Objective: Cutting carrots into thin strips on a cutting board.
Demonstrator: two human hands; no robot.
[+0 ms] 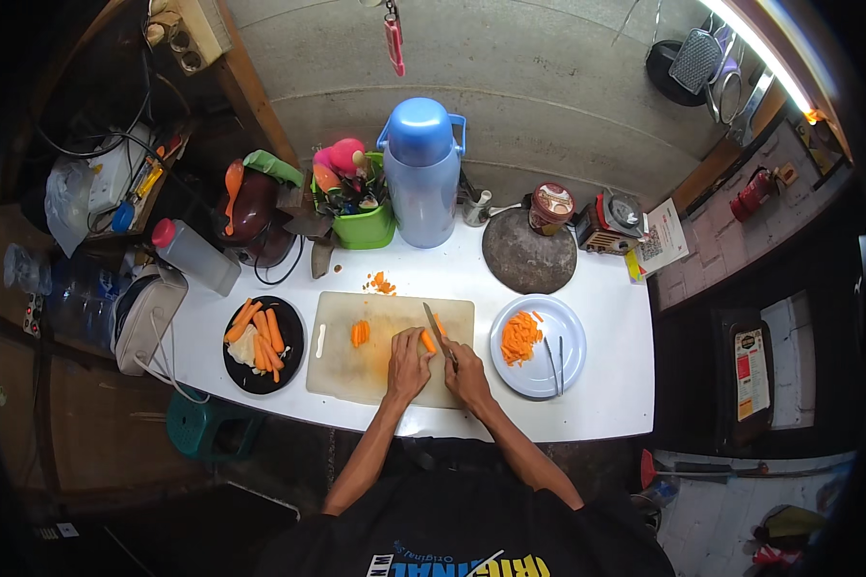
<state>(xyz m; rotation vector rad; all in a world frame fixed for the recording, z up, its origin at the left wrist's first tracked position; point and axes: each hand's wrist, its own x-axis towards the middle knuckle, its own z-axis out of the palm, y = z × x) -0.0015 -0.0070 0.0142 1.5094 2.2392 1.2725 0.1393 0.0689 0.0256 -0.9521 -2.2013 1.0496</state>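
Note:
On a pale cutting board (332,375), my right hand (464,371) is closed on the handle of a kitchen knife (431,321), its blade pointing away from me. My left hand (408,360) lies just left of the blade, fingertips at a piece of carrot (428,342); whether it grips the piece I cannot tell. Another carrot piece (440,324) is right of the blade. Several cut carrot sticks (360,333) lie side by side on the board's left part. A black plate (254,384) at left holds peeled carrots (263,332). The light blue plate (541,306) at right holds small carrot pieces (521,337) and metal tongs (554,366).
Carrot scraps (380,283) lie behind the board. Along the back stand a green container (364,229) of utensils, a blue vacuum flask (422,187) and a round dark stone slab (529,256) bearing a lidded tub (551,208). A plastic bottle (198,260) and beige bag (151,317) are at left.

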